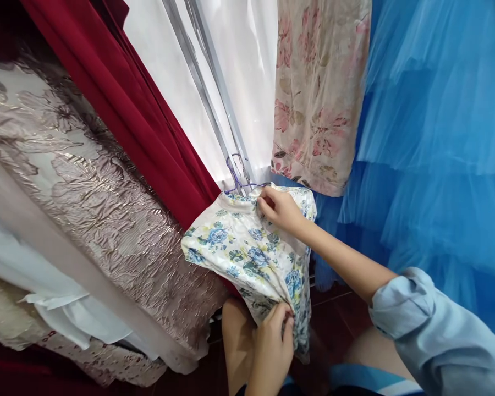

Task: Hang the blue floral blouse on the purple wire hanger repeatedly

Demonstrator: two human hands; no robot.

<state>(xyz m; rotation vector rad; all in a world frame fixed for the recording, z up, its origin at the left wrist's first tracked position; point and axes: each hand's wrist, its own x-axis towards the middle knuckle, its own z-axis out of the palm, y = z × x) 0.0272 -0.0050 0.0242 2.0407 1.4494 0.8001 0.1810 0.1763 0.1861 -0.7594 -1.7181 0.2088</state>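
Note:
A white blouse or dress top with blue and yellow flowers (235,234) hangs in front of me on a thin purple hanger (234,175). My right hand (284,208) is at its neckline, fingers curled and pinching the collar edge near the shoulder. Lower down, my left hand (274,335) pinches a gathered fold of the same floral garment between thumb and fingers. The cloth pulls into creases towards that pinch. Most of the garment's lower end is hidden behind my left hand and in shadow.
Vertical metal bars (214,88) stand behind the hanger. Around them hang a dark red garment (148,121), a mauve brocade one (103,198), white cloth (251,66), a beige floral garment (317,104) and blue ruffled tulle (421,143). Dark floor (334,313) shows below.

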